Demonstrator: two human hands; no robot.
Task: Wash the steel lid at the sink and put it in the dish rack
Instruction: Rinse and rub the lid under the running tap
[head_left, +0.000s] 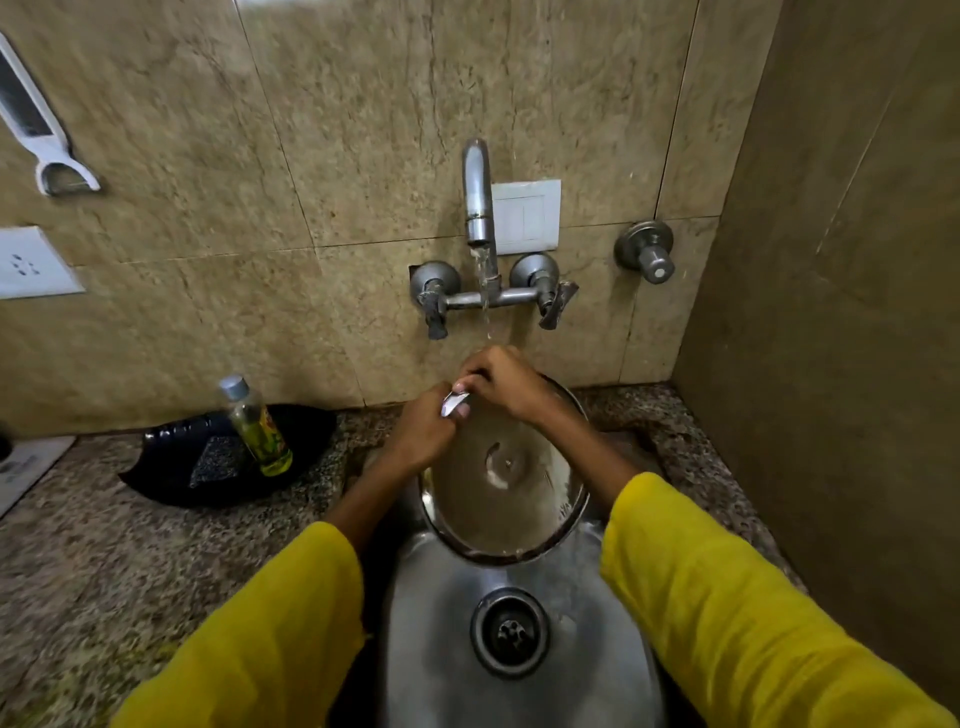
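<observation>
Under the running tap (479, 197), both hands, left hand (423, 434) and right hand (506, 382), pinch the steel lid (506, 478) at its far rim.

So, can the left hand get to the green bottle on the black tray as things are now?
Probably yes, once it lets go. The left hand grips the steel lid together with the right hand. The bottle stands upright on the tray to its left, and nothing lies between them.

1. A round steel lid (506, 483) tilts over the stainless steel sink (441, 623).
2. The left hand (423, 434) and right hand (506, 382) grip its far rim.
3. Water runs from the wall-mounted chrome tap (479, 192) onto the hands.
</observation>
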